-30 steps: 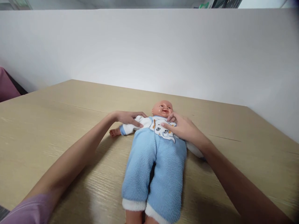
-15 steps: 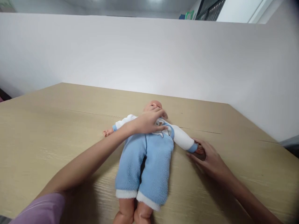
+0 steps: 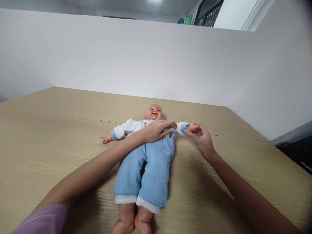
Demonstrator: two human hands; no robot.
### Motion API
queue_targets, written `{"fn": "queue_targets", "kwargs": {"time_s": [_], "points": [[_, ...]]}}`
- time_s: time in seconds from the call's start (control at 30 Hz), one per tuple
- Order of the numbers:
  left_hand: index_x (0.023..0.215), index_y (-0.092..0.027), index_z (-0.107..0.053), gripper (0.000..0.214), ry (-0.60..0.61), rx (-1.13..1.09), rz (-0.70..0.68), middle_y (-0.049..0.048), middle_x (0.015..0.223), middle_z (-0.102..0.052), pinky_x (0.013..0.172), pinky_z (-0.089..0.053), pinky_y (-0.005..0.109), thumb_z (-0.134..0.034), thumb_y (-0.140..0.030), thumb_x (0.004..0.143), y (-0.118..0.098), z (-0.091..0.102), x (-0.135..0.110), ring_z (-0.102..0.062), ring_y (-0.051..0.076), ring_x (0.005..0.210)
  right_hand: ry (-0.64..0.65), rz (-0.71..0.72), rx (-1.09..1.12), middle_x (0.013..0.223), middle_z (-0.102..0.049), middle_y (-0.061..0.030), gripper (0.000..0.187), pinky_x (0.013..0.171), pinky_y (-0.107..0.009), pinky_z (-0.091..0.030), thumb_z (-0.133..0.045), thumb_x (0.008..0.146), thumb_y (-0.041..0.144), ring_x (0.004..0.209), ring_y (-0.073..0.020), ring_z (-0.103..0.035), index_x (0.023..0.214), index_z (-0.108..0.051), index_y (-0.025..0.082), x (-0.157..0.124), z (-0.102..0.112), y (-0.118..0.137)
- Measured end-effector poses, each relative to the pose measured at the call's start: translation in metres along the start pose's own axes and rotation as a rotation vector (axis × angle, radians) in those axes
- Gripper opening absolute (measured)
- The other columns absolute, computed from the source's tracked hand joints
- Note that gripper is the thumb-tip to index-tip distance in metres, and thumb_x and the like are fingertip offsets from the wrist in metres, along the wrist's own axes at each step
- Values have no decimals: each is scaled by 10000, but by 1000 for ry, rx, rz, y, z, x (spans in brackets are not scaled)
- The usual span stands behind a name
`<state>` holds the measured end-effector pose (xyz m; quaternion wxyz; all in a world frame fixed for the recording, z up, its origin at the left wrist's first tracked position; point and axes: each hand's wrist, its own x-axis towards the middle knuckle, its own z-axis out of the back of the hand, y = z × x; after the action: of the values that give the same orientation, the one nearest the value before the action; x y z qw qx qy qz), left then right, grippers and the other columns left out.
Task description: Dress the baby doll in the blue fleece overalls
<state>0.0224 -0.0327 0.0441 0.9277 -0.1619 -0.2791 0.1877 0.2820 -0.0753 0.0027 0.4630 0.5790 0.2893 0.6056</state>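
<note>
A baby doll (image 3: 154, 112) lies face up on the wooden table, its head away from me. Its outfit (image 3: 156, 175) is fluffy blue overalls with white leg hems and white, blue-cuffed sleeves. Across the doll's chest lies my left hand (image 3: 157, 130), its thumb and fingers closed on the blue-edged cloth by the shoulder on the right side. My right hand (image 3: 202, 138) pinches the doll's hand (image 3: 193, 127) and cuff on that same side, lifted off the table. The doll's other arm (image 3: 123, 130) rests stretched out to the left.
The table (image 3: 60, 139) reaches back to a pale wall (image 3: 146, 61). Beyond the wall's top edge show a ceiling light and a dark grille (image 3: 208, 13). A dark object (image 3: 296, 152) stands past the table's right edge.
My right hand has taken hold of the doll's hand and raised the arm up and inward. My left hand's fingers have closed at the shoulder, and the doll's face now shows more.
</note>
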Motion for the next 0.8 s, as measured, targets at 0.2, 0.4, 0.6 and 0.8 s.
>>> {"fn": "queue_targets", "kwargs": {"time_s": [0.2,0.4,0.6,0.8], "points": [[1265,-225,-739,473,-99,294,-175,125,1071,-740,993,-408,434,-339,-455,1161,7,0,-13,-649,262,1009,88,144,-69,884,-660,6,311,800,-362,-501,-882,837,457,824,-230,-597,965,-663,277,11,-51,-7],[1152,-213,-776,389,-247,149,-182,108,1002,-742,939,-435,429,-468,-449,1131,10,0,-18,-642,247,936,263,316,-267,1053,-693,-89,372,953,-473,-482,-419,1125,441,1026,-306,-610,995,-731,285,-7,-58,-2],[1019,-180,-687,409,-196,-434,275,52,995,-728,916,-518,354,-705,-586,968,9,13,5,-669,221,968,170,321,-235,1140,-643,-100,255,1071,-500,-482,-596,1062,479,1154,-318,-608,957,-718,281,-21,-61,5],[950,-196,-610,404,-149,-274,348,28,892,-673,819,-471,343,-577,-592,1023,16,6,5,-621,203,869,103,-143,200,1071,-717,-43,238,1078,-425,-530,-645,1024,533,1105,-268,-665,996,-686,300,-20,-67,-3]]}}
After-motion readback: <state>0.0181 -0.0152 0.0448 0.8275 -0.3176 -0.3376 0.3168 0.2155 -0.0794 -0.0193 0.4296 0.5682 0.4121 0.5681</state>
